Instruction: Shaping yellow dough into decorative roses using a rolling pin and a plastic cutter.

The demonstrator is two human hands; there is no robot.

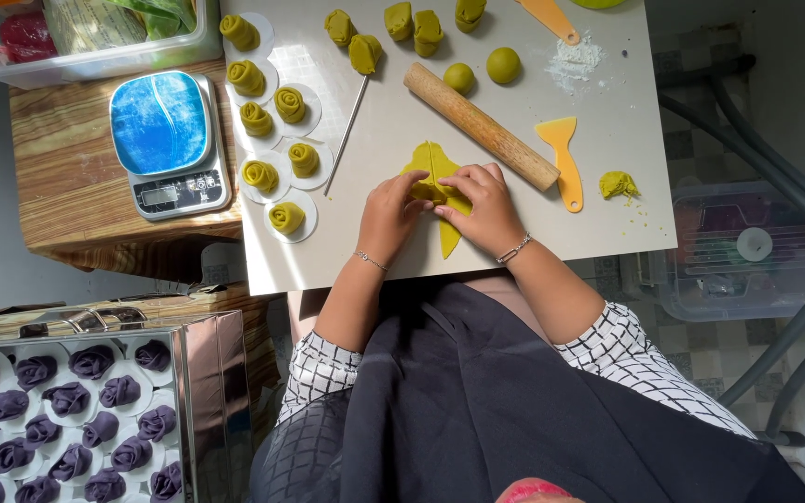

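At lower left, a metal steamer tray (199, 373) holds purple dough roses (67, 399); its left edge is cut off. A kitchen scale (168, 142) sits on a wooden stand beside the white tabletop (607, 158). Finished green dough roses (281, 130) rest on paper rounds, spaced so none touch. The left hand (389, 212) and right hand (483, 207) meet over the overlapped green dough strip (447, 235) at the near edge, each grip pinching its folded middle; fingers hide the roll. A rolling pin (479, 126) and yellow scraper (563, 158) lie just right.
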